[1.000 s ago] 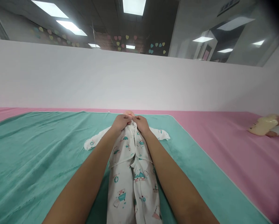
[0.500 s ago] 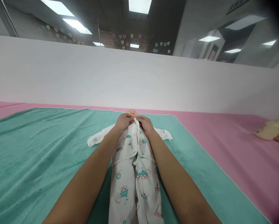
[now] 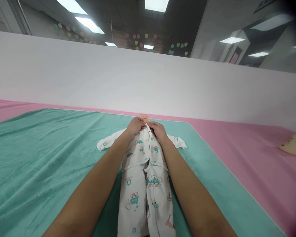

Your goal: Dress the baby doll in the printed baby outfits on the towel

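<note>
A baby doll lies on its back on a teal blanket, dressed in a white printed baby suit with sleeves spread to both sides. My left hand and my right hand meet at the collar, fingers pinched on the two front edges of the baby suit just below the doll's chin. Only the top of the doll's head shows behind my hands. Both forearms run along the doll's body.
The teal blanket lies on a pink surface. A white partition wall stands right behind it. A pale yellow object lies at the far right edge on the pink surface.
The view has shifted a little to the left and upward. My hands stay pinched at the collar, with only small finger movements.
</note>
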